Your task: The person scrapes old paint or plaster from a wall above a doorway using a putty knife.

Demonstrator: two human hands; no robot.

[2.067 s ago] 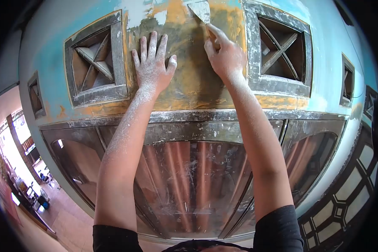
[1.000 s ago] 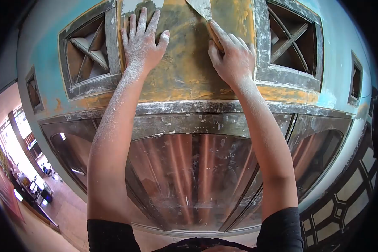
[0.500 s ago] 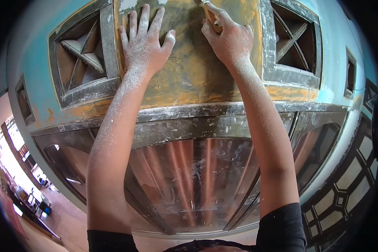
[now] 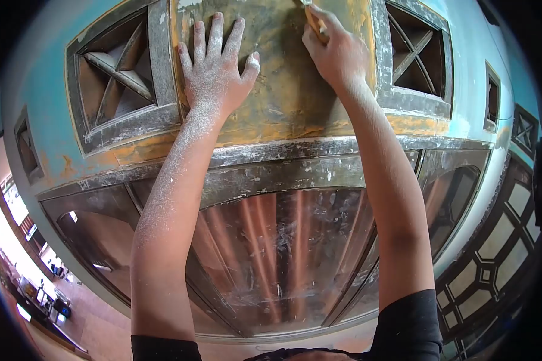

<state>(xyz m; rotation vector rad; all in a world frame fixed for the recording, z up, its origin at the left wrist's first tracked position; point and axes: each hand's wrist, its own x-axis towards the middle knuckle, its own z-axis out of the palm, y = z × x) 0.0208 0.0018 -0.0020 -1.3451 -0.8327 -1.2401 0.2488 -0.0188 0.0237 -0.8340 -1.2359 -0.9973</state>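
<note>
My left hand (image 4: 214,75), dusted with white powder, lies flat with fingers spread on a scraped, yellow-brown wall panel (image 4: 271,90). Up and to the right, my right hand (image 4: 340,54) is closed around the wooden handle of a scraper (image 4: 315,24). Its metal end points up at the top edge of the view, where most of the blade is cut off. White dust also coats both forearms. Patches of old paint and bare surface show on the panel between my hands.
Wooden vents with crossed bars flank the panel, one at left (image 4: 117,75) and one at right (image 4: 415,51). Below runs a worn wooden frame (image 4: 283,174) above a glass window (image 4: 277,259) with reddish curtains behind. A patterned lattice (image 4: 494,246) stands at far right.
In the view, both hands have shifted slightly right and down, the surroundings a little left. The scraper handle tilts more to the left now. My left hand stays spread on the panel.
</note>
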